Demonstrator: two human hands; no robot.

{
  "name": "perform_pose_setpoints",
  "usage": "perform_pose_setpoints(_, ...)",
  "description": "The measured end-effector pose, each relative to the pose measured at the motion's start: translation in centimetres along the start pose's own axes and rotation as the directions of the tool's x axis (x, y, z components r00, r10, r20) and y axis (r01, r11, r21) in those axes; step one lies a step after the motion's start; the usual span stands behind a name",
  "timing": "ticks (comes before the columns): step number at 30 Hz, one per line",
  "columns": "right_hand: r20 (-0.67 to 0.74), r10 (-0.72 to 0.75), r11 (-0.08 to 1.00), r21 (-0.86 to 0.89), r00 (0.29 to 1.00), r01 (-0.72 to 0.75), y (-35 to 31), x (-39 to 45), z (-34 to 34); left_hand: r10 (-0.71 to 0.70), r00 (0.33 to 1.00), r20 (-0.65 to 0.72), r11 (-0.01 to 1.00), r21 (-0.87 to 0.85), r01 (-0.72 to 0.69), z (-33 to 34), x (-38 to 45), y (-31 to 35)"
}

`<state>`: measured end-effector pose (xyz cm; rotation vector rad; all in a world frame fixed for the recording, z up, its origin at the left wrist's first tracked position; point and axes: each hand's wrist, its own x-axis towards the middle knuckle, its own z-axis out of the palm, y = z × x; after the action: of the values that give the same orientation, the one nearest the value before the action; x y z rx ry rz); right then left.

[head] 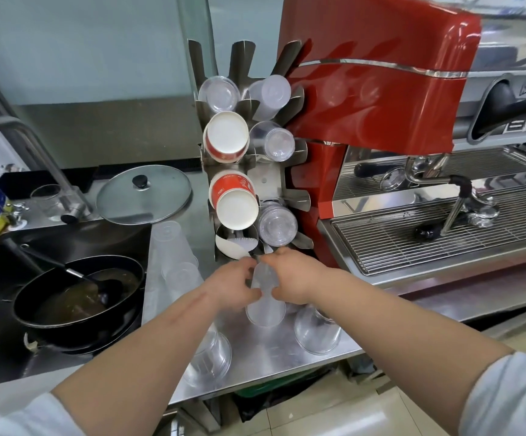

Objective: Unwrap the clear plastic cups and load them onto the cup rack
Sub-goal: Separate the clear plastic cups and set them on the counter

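Both hands, the left hand (235, 286) and the right hand (294, 278), pinch a frosted, tapered stack of clear plastic cups (265, 297) from either side, just below the steel cup rack (269, 180). The rack's angled slots hold glossy clear and red paper cups. More ribbed clear stacks (317, 332) lie on the brushed-steel desk (274, 357).

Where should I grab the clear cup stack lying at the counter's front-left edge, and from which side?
Grip the clear plastic cup stack around its wide rim end, coming from above: it lies on its side on the steel counter, overhanging the edge, so the rounded wall faces up.
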<state>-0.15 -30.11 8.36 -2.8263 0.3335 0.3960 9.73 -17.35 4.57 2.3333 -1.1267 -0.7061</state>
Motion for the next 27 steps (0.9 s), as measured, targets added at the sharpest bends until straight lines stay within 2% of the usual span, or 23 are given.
perform_pose_setpoints(5,0.039,-0.007,0.997,-0.073,0.999,0.010,0.0,-1.0,-1.8,0.036,0.999,-0.014,0.993,0.109,-0.034,-1.9,-1.1,0.3)
perform_pose_setpoints(10,0.059,0.018,0.992,-0.123,0.998,-0.010,2.0,-3.5,-5.1,0.159,0.987,-0.026,0.950,0.275,-0.146,-5.0,-1.9,2.2)
perform_pose_setpoints(14,0.098,0.086,0.984,-0.166,0.991,-0.069,4.0,-6.4,-5.5,0.305,0.947,0.098,0.867,0.384,-0.319,-4.0,-1.7,5.1)
perform_pose_setpoints(18,0.114,0.077,0.967,-0.250,0.990,-0.047,4.7,-8.2,-3.4,0.341,0.917,0.208,0.797,0.452,-0.400,-0.7,-1.5,7.0)
perform_pose_setpoints(20,0.071,0.059,0.951,-0.306,0.996,-0.034,4.7,-8.8,-1.9,0.350,0.905,0.240,0.783,0.456,-0.424,1.1,-1.5,7.5)
perform_pose_setpoints(23,0.044,0.099,0.953,-0.293,0.994,-0.082,4.7,-9.4,0.3,0.307,0.913,0.267,0.822,0.410,-0.396,3.3,-1.5,7.5)
perform_pose_setpoints(27,-0.033,0.174,0.958,-0.226,0.984,-0.177,4.7,-9.6,2.6,0.286,0.935,0.212,0.898,0.283,-0.338,5.3,-1.3,7.0)
